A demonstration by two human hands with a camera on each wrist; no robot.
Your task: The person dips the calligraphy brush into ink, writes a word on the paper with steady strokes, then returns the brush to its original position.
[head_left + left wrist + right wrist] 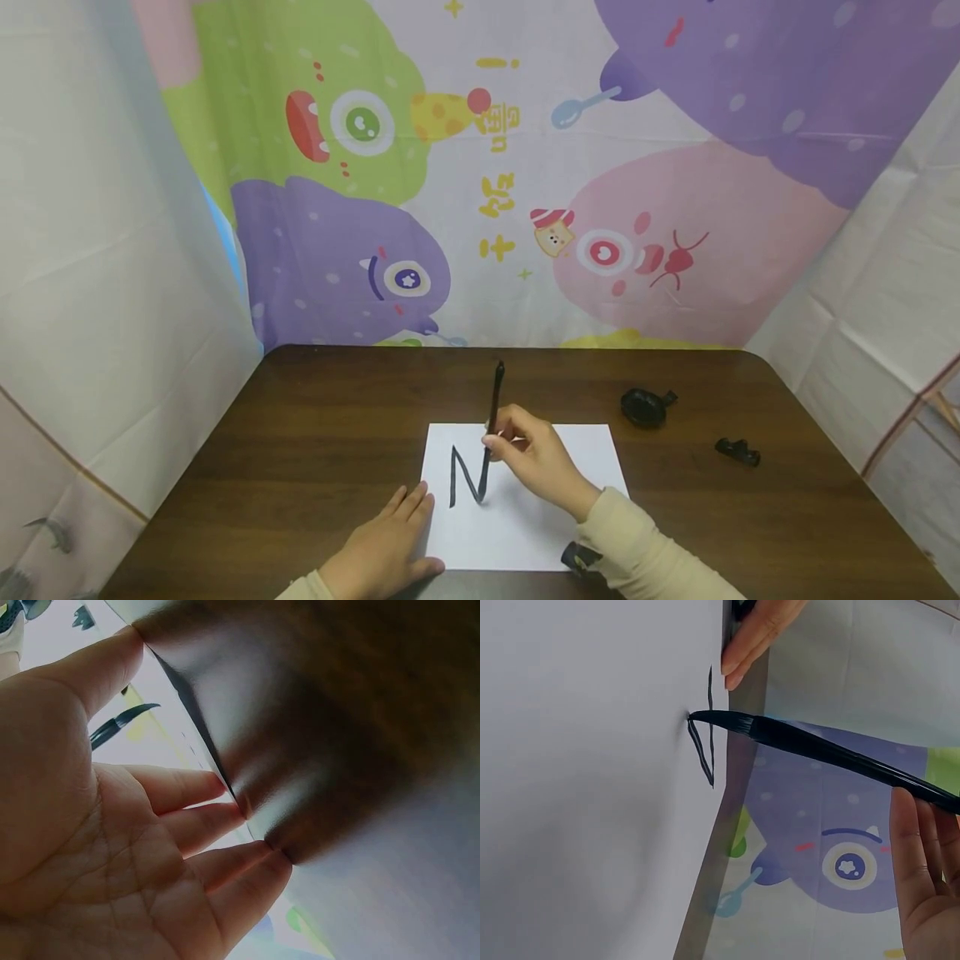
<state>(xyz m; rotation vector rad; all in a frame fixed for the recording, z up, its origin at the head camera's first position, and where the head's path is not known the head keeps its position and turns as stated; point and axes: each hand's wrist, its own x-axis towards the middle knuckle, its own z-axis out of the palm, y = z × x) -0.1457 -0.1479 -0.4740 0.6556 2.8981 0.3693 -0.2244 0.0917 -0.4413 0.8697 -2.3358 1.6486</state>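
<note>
A white sheet of paper lies on the brown table with black strokes on it: an upright line and a slanting line joined at the top. My right hand holds a black writing brush, pinched around its handle and nearly upright. In the right wrist view the bent bristle tip of the brush touches the paper at the end of the slanting stroke. My left hand rests on the sheet's left edge with fingers extended; the left wrist view shows its fingertips against the surface.
Right of the paper sit a round black lidded-looking container and a small wavy black brush rest. A black object shows beside my right sleeve, partly hidden. Behind the table hangs a cartoon-printed cloth, with pale cloths on both sides.
</note>
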